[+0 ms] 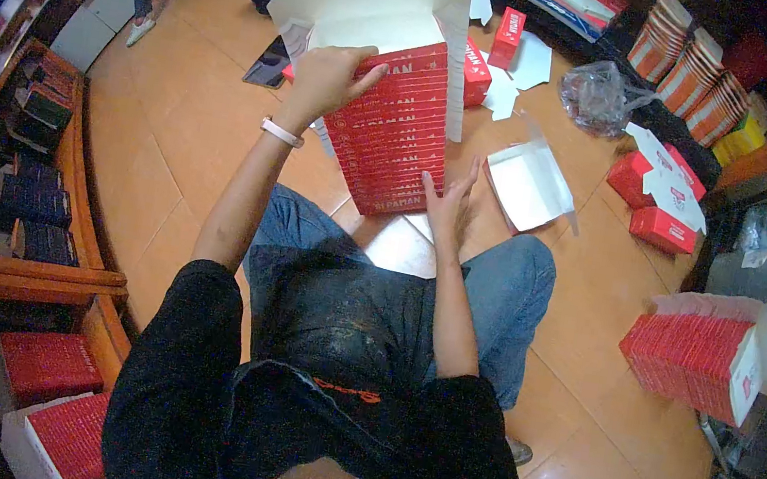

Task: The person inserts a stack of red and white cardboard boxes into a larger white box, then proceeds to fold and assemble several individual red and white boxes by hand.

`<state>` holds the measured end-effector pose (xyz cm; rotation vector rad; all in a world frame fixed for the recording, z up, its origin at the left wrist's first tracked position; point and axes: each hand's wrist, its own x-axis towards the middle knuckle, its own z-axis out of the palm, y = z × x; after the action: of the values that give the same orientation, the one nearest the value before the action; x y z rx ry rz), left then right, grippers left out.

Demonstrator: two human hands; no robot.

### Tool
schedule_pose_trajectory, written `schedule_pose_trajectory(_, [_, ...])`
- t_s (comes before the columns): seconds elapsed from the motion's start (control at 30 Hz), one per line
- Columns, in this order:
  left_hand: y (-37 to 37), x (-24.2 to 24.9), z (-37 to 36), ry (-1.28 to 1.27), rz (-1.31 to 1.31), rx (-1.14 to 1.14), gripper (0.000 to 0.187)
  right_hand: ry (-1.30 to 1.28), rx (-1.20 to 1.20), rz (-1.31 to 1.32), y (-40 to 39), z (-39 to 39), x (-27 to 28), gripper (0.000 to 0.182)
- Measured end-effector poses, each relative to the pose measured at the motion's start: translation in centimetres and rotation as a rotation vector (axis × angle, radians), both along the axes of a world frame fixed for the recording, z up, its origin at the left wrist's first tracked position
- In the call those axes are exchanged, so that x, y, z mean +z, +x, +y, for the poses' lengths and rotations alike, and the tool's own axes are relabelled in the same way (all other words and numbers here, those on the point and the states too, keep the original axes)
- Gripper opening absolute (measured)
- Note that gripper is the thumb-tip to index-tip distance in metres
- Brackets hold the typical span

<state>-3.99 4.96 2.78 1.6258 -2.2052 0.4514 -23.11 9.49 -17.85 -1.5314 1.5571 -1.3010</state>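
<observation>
Stack: We saw a tall stack [396, 134] of red and white card held up in front of the knees [516, 273], over the floor [572, 364]. We could not tell if its low end touched the white card [400, 247] under it.
Left hand: This hand [332, 83] was bent round the top left corner and had hold of the stack, thumb on the red side.
Right hand: This hand [448, 205] was wide, fingers spread, and touched the low right side; we could not tell how hard it pressed.
Feel: We thought one card would be light and bendy, but the whole stack heavy. The cards looked smooth, so they might slip apart, and thin flaps might crease.
Good hold: We judged it best to squeeze both ends together, away from the flaps.
Open box: It [530, 184] sat on the floor, near the right hand.
</observation>
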Motion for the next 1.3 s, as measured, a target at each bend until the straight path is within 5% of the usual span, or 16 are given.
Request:
schedule_pose_trajectory(0.3, [-0.3,0.3,0.4,0.023,-0.024,0.041,0.031,0.202,-0.022,0.038,-0.3,-0.3,-0.3,0.093])
schedule_pose_trajectory(0.5, [-0.2,0.3,0.3,0.057,-0.037,0.043,0.03,-0.079,-0.159,0.223,0.4,-0.3,-0.5,0.087])
schedule_pose_trajectory(0.6, [-0.4,0.5,0.4,0.047,-0.027,0.038,0.03,-0.063,-0.117,0.009,0.5,-0.4,-0.5,0.085])
schedule_pose_trajectory(0.7, [-0.3,0.4,0.4,0.027,-0.028,0.038,0.031,0.018,-0.08,0.08,0.8,-0.3,-0.8,0.075])
schedule_pose_trajectory(0.8, [0.0,-0.1,0.1,-0.013,-0.038,0.023,0.032,-0.36,-0.049,0.233,1.2,-0.6,-1.3,0.053])
schedule_pose_trajectory(0.87, [0.0,-0.2,0.1,-0.034,-0.047,0.02,0.032,-0.351,0.217,0.31,1.2,-0.3,-1.0,0.034])
schedule_pose_trajectory(1.17, [0.0,0.0,0.0,0.038,-0.018,0.021,0.03,-0.379,0.186,0.089,1.3,0.5,1.0,0.036])
schedule_pose_trajectory(1.3, [0.1,-0.3,-0.2,-0.014,-0.039,0.019,0.03,-0.42,0.207,0.211,1.3,-0.1,-0.4,0.04])
